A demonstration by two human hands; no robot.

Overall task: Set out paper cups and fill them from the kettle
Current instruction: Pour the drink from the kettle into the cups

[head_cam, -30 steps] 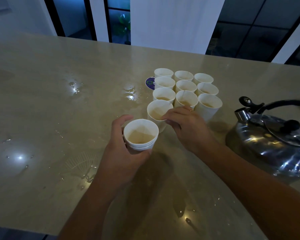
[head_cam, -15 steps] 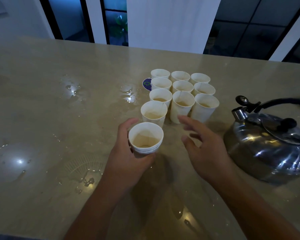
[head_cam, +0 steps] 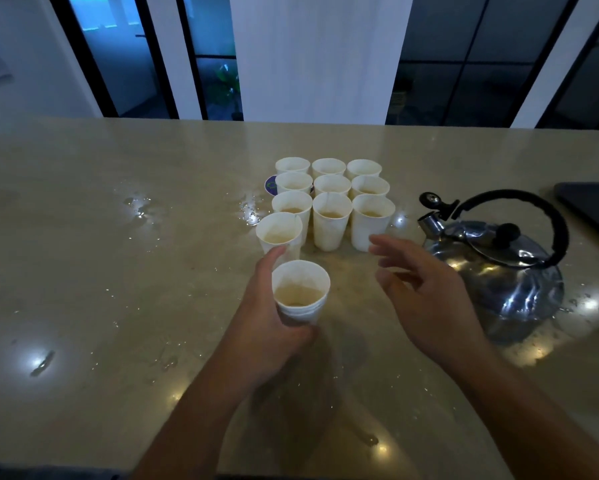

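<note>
Several white paper cups stand in a close block point(head_cam: 332, 197) on the beige counter, and some hold a little pale liquid. One more cup point(head_cam: 279, 233) stands at the block's near left corner. My left hand point(head_cam: 266, 317) grips a small stack of nested paper cups point(head_cam: 300, 292), held just in front of that cup. My right hand point(head_cam: 426, 289) hovers with fingers spread and holds nothing, between the cups and the kettle. The shiny steel kettle point(head_cam: 498, 268), with a black arched handle and lid knob, sits to the right with its spout toward the cups.
Water drops and small puddles point(head_cam: 138, 206) lie on the counter point(head_cam: 83, 271), left of the cups and around the kettle. A round blue-and-white disc point(head_cam: 271, 185) peeks out behind the block's left side. A dark flat object point(head_cam: 592, 206) lies at the far right edge.
My right hand let go of the cup it was touching at the block's near left corner and drew back to the right, fingers spreading. My left hand kept its hold on the stack.
</note>
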